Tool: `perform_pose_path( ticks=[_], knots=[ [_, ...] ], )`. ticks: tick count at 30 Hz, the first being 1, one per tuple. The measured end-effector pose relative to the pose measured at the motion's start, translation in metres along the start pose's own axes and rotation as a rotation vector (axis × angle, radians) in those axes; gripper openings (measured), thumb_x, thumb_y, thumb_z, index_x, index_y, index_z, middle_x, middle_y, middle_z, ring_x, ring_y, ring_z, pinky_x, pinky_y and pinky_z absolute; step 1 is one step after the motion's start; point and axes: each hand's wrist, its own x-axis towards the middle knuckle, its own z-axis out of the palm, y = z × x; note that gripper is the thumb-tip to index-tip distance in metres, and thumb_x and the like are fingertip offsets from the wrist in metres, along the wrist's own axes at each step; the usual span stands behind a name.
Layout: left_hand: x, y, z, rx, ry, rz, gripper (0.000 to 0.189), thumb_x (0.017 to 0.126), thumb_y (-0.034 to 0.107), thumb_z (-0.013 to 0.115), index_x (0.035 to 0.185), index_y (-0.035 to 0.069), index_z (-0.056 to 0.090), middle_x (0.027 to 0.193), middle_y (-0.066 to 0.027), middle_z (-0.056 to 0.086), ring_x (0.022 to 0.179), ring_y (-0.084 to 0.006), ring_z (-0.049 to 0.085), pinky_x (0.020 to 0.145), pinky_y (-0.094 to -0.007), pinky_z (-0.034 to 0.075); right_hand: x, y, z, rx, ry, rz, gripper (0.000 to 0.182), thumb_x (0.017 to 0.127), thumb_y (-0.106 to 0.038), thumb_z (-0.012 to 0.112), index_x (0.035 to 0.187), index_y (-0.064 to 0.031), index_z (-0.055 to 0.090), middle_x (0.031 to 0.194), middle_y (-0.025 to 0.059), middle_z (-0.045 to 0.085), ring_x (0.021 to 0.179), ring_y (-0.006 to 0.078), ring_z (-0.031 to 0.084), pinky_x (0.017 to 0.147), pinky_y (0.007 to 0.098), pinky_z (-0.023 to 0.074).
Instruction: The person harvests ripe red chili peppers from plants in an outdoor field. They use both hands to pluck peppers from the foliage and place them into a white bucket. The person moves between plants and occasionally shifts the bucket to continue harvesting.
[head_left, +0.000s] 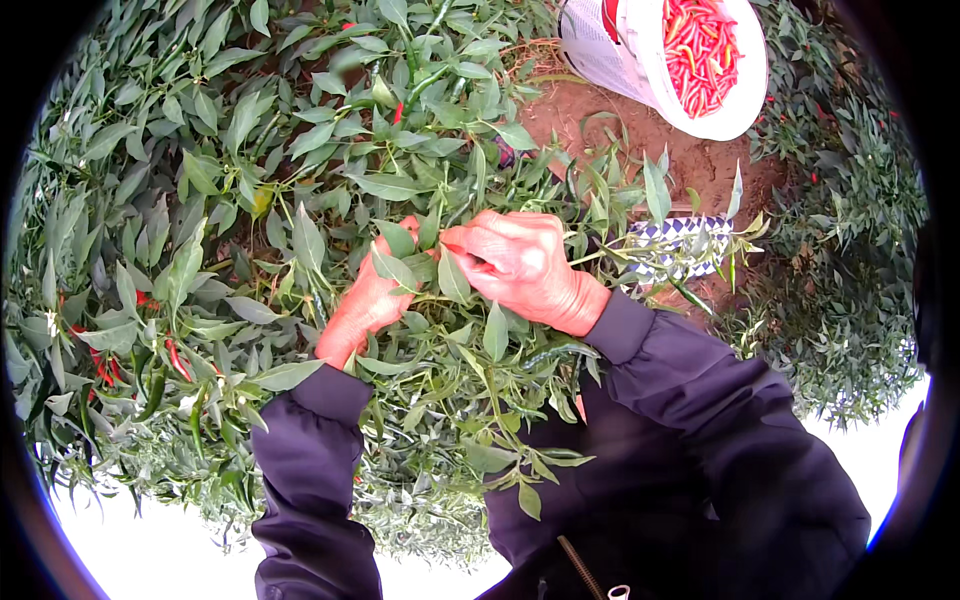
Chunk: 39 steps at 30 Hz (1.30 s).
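Both of my hands are in among the leaves of a chili pepper plant (405, 187). My left hand (373, 294) reaches up into the foliage, its fingers partly covered by leaves. What it touches there is hidden. Close on its right, my right hand (517, 262) is curled, with thumb and forefinger drawn together beside a leafy stem. No pepper can be made out in it. A green chili pepper (559, 351) hangs just below my right wrist. Farther up the plant are a red chili pepper (398, 113) and a long green one (426, 84).
A white plastic bucket (600, 52), tilted and holding many red chili peppers (701, 60), stands on bare reddish soil (637, 124) at upper right. Blue-and-white checked cloth (679, 244) shows behind a branch. More red chili peppers (178, 360) hang at left. Another plant row (832, 225) runs along the right.
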Motion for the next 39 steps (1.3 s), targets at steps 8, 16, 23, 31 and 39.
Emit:
perform_pose_path(
  ticks=[8, 16, 23, 31, 39],
  knots=[
    [-0.012, 0.005, -0.003, -0.292, -0.142, -0.106, 0.070, 0.087, 0.018, 0.063, 0.142, 0.005, 0.021, 0.126, -0.0181, 0.050, 0.110, -0.0291, 0.057, 0.091, -0.0397, 0.049, 0.005, 0.049, -0.037, 0.599, -0.482, 0.795, 0.020, 0.087, -0.016, 0.045, 0.081, -0.0029, 0.058, 0.069, -0.0004, 0.055, 0.065, 0.0076, 0.050, 0.062, 0.0235, 0.0426],
    [-0.016, 0.010, -0.002, -0.008, -0.175, -0.135, 0.068, 0.079, 0.018, 0.072, 0.133, 0.004, 0.034, 0.124, -0.0123, 0.047, 0.096, -0.0262, 0.060, 0.084, -0.0367, 0.049, -0.003, 0.067, 0.000, 0.497, -0.848, 0.140, 0.032, 0.071, 0.001, 0.063, 0.103, -0.0042, 0.064, 0.088, 0.0164, 0.065, 0.082, 0.0336, 0.063, 0.071, 0.0366, 0.0487],
    [-0.014, -0.001, -0.012, 0.421, -0.224, 0.014, 0.047, 0.072, 0.026, 0.075, 0.108, 0.002, 0.055, 0.093, -0.0095, 0.059, 0.085, -0.0216, 0.055, 0.077, -0.0333, 0.045, -0.019, 0.059, 0.019, 0.750, -0.699, 0.428, 0.023, 0.072, -0.003, 0.070, 0.095, -0.0041, 0.068, 0.077, 0.0044, 0.067, 0.069, 0.0142, 0.061, 0.061, 0.0305, 0.0464],
    [-0.032, 0.002, -0.031, -0.485, -0.258, -0.228, 0.089, 0.061, 0.010, 0.074, 0.139, 0.004, 0.031, 0.121, -0.0110, 0.053, 0.105, -0.0252, 0.058, 0.092, -0.0356, 0.045, -0.022, 0.047, 0.011, 1.107, -0.615, 1.044, 0.010, 0.084, -0.012, 0.067, 0.084, -0.0028, 0.065, 0.068, -0.0009, 0.061, 0.049, 0.0036, 0.046, 0.043, 0.0203, 0.0329],
    [-0.024, 0.006, -0.016, -0.491, -0.175, -0.153, 0.077, 0.057, 0.003, 0.068, 0.128, 0.006, 0.038, 0.149, -0.0112, 0.021, 0.127, -0.0307, 0.041, 0.103, -0.0484, 0.036, -0.014, 0.039, -0.018, 1.234, -0.676, 0.824, 0.017, 0.085, -0.006, 0.062, 0.102, -0.0012, 0.065, 0.080, -0.0036, 0.061, 0.071, 0.0028, 0.051, 0.063, 0.0215, 0.0428]
  ],
)
